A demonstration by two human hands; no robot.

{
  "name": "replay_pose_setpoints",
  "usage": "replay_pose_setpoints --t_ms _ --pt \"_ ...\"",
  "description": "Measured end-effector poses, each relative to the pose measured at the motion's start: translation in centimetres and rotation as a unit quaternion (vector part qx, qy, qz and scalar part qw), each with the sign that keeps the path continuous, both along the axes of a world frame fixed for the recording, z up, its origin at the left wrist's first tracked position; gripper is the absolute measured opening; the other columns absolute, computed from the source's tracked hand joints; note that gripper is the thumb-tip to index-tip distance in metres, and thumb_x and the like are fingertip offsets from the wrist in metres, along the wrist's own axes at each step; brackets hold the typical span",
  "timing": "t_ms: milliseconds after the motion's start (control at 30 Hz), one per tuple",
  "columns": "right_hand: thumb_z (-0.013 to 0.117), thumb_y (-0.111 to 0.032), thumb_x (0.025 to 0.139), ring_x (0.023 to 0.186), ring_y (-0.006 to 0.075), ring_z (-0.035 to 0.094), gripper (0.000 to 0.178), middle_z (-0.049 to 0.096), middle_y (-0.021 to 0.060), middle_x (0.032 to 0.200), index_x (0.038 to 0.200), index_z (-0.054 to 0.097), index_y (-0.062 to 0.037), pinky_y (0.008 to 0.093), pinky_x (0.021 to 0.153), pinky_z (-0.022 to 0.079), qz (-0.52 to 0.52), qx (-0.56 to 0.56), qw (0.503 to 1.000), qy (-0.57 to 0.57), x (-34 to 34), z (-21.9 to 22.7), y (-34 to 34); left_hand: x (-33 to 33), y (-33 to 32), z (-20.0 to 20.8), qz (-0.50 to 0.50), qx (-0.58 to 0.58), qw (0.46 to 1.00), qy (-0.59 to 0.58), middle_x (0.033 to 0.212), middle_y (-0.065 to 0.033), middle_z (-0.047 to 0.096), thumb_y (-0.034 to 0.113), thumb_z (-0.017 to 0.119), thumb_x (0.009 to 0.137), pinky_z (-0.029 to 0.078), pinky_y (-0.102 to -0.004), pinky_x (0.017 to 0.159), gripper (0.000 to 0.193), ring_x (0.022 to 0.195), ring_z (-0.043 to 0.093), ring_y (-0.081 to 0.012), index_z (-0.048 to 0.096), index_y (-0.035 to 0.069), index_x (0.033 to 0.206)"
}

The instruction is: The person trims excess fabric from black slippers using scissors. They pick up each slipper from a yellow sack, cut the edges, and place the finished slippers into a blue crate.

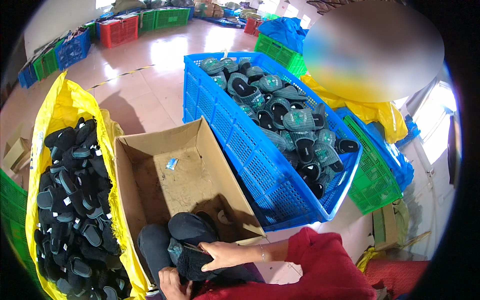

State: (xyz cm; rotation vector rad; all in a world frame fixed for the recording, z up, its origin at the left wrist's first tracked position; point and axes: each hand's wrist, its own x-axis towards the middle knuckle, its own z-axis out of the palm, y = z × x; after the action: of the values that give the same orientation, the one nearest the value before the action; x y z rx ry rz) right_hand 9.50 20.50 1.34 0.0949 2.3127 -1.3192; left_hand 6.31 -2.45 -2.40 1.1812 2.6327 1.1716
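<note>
A black fuzzy slipper [194,264] with a grey part [175,248] rests on my dark-trousered lap. My left hand [173,284] is closed at its near end, fingers curled against it. Reaching in from the right, my right hand [222,255] is closed over the slipper's upper side, thumb down on the black pile. A slim metallic tool [192,246] sticks out from the right fingers across the slipper; its kind is hard to make out. To the left, a yellow sack [37,145] is full of black and grey slippers [80,195].
Before my knees stands an open cardboard box [190,180] with a small blue-white wrapper [172,163] inside. Beyond it, a blue crate [240,155] holds grey slippers with green patches [297,120]. Green crates [372,170] and a person [375,50] are at right. More crates [117,31] line the far wall.
</note>
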Motion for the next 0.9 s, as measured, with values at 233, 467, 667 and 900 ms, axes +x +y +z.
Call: replay_pose_setpoints --t_ms 233,467,667,900 --pt "0.077 -0.022 0.065 0.058 0.0122 0.052 0.054 0.058 0.0031 0.078 0.108 0.052 -0.0028 0.0280 0.046 0.043 -0.072 -0.179 0.954 -0.229 -2.2 0.2 -1.0 -2.2 0.9 -0.2 0.021 0.048 0.997 -0.049 0.078 -0.0199 0.047 0.008 0.068 0.048 0.041 -0.0451 0.066 0.040 0.074 0.046 -0.0415 0.049 -0.001 0.081" --pt "0.071 0.004 0.068 0.090 0.0094 0.057 0.045 0.061 0.0031 0.100 0.110 0.053 -0.0008 0.0267 0.082 0.048 -0.255 -0.282 0.911 -0.160 -2.7 1.6 -6.9 -2.4 -0.6 -0.2 0.141 0.072 0.984 -0.084 0.072 -0.0171 0.048 -0.004 0.058 0.049 0.043 -0.0418 0.063 0.026 0.073 0.050 -0.0378 0.045 0.001 0.072" --pt "0.068 0.007 0.071 0.090 0.0099 0.057 0.047 0.060 0.0029 0.101 0.114 0.051 -0.0020 0.0266 0.082 0.048 -0.275 -0.257 0.917 -0.132 -2.2 -0.1 -7.7 0.2 -0.6 1.2 0.199 0.114 0.966 -0.118 0.080 -0.0169 0.047 -0.006 0.062 0.055 0.040 -0.0410 0.068 0.034 0.077 0.047 -0.0365 0.049 -0.001 0.086" --pt "0.062 0.009 0.074 0.094 0.0086 0.055 0.043 0.060 0.0018 0.099 0.114 0.051 -0.0023 0.0265 0.085 0.045 -0.251 -0.247 0.935 -0.049 -1.7 -1.6 -8.0 -0.1 -0.5 2.1 0.147 0.112 0.979 -0.084 0.068 -0.0134 0.047 -0.001 0.068 0.055 0.041 -0.0368 0.055 0.026 0.064 0.049 -0.0325 0.048 0.002 0.073"
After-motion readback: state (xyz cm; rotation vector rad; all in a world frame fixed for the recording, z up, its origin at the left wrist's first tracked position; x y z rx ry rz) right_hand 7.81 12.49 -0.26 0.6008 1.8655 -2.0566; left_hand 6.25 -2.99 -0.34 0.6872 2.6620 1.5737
